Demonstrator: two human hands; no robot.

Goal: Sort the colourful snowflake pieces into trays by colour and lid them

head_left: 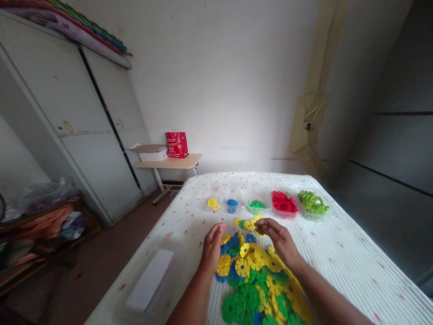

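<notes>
Currently the right hand (280,240) has its fingertips drawn together on a yellow disc (257,220) at the far edge of the pile (252,275). The left hand (212,247) lies open and palm down on the pile's left side, gripping nothing. The pile is a loose heap of yellow, blue and green notched discs, spread on the bed (352,253) just in front of the person.

A flat disc like this is probably best taken by its rim between thumb and forefinger and lifted straight up, so its notches do not snag the ones next to it. With the left hand pressing lightly, the heap should not slide on the ribbed cover.

Five clear tubs stand in a row beyond the pile, each holding one colour:
- The yellow tub (211,210) holds a few yellow discs.
- The blue tub (232,211) holds a few blue ones.
- The green tub (253,211) has a small share of dark green.
- The red tub (286,215) is heaped with red.
- The lime tub (313,216) is heaped with lime.

A white box (150,280) lies on the bed to the left, well apart from both hands.
</notes>
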